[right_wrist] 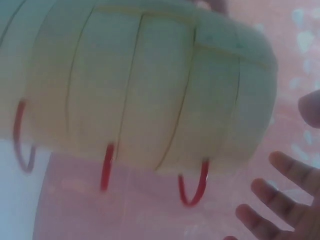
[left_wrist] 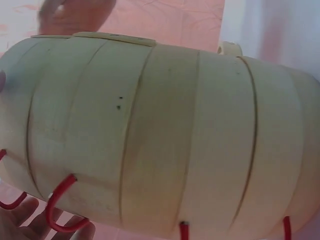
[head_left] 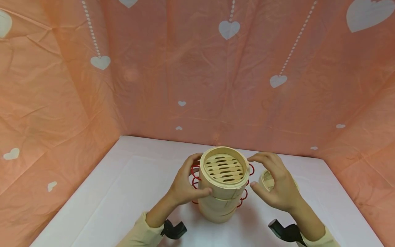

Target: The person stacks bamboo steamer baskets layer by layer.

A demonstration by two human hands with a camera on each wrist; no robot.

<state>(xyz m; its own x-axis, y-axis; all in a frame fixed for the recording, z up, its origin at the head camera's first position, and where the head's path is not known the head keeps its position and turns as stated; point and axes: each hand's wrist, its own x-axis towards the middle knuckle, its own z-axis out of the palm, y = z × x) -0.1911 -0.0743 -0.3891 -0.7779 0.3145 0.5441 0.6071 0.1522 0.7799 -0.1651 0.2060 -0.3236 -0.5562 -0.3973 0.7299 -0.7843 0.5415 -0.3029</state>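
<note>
A stack of round bamboo steamer baskets [head_left: 216, 207] stands upright on the white table, with red loop handles along both sides. The uppermost basket [head_left: 224, 185] has no lid, and its slatted base shows inside. My left hand [head_left: 185, 187] grips the upper part of the stack from the left, thumb across the front and fingers round the back among the red loops. On the other side my right hand [head_left: 279, 183] is held apart from the stack, fingers spread and nothing in them. In the right wrist view its fingers [right_wrist: 285, 200] are clear of the bamboo wall.
Behind my right hand lies another round bamboo piece [head_left: 267, 179], partly hidden. The white table [head_left: 123, 178] runs back to a pink cloth backdrop [head_left: 197, 85] with white hearts. Cloth also hangs at both sides.
</note>
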